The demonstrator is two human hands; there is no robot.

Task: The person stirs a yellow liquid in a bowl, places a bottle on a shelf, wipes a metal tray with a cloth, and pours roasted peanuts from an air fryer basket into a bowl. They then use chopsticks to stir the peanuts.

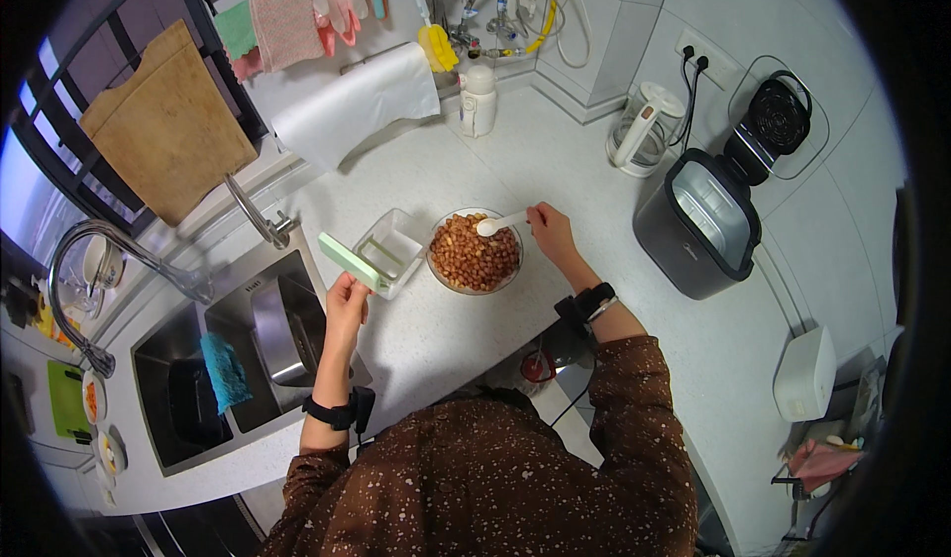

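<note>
My left hand (347,306) grips the pale green lid (349,261) of a clear plastic storage box (405,241). The lid is tilted up at the box's left side; whether it is hinged to the box I cannot tell. Right beside the box is a clear bowl (475,290) full of reddish-brown nuts that look like peanuts (472,256). In my right hand (551,236) is a white plastic spoon (505,222), held by its handle. Its bowl end is over the far part of the nuts, and whether it touches them is unclear.
At left, a double steel sink (245,364) with a blue cloth (225,371) sits under a curved faucet (111,238). A white bottle (478,104) stands at the back. A glass kettle (645,130) and a dark Midea appliance (691,230) with raised lid stand right.
</note>
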